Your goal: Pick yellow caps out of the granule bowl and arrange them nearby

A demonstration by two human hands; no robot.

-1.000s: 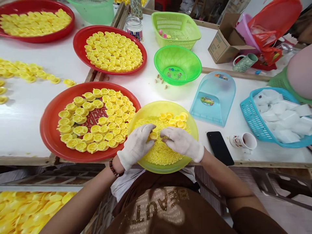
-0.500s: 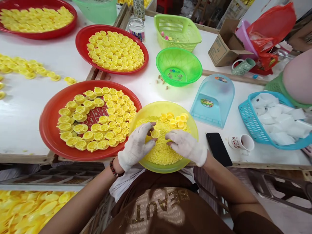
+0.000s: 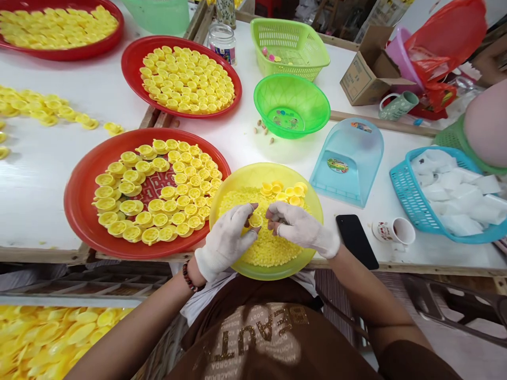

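Both my hands wear white gloves and work over a yellow bowl (image 3: 309,199) at the table's front edge. My left hand (image 3: 227,240) pinches a small yellow cap (image 3: 255,220) between thumb and fingers. My right hand (image 3: 299,228) has its fingertips drawn together right beside that cap; whether they hold a small piece I cannot tell. The bowl is filled with tiny yellow pellets (image 3: 269,248), and several yellow caps (image 3: 285,192) lie at its far side.
A red tray (image 3: 81,184) of yellow caps lies left of the bowl, with two more red trays behind. A green bowl (image 3: 292,105), green basket (image 3: 289,45), blue scoop (image 3: 348,161), black phone (image 3: 357,241), small cup (image 3: 396,230) and blue basket (image 3: 400,184) of white pieces stand right. Another person's arm (image 3: 487,124) is far right.
My right hand lifted from the pellets and moved up-left, bringing its fingertips to the cap held in my left hand. The left hand shifted slightly right.
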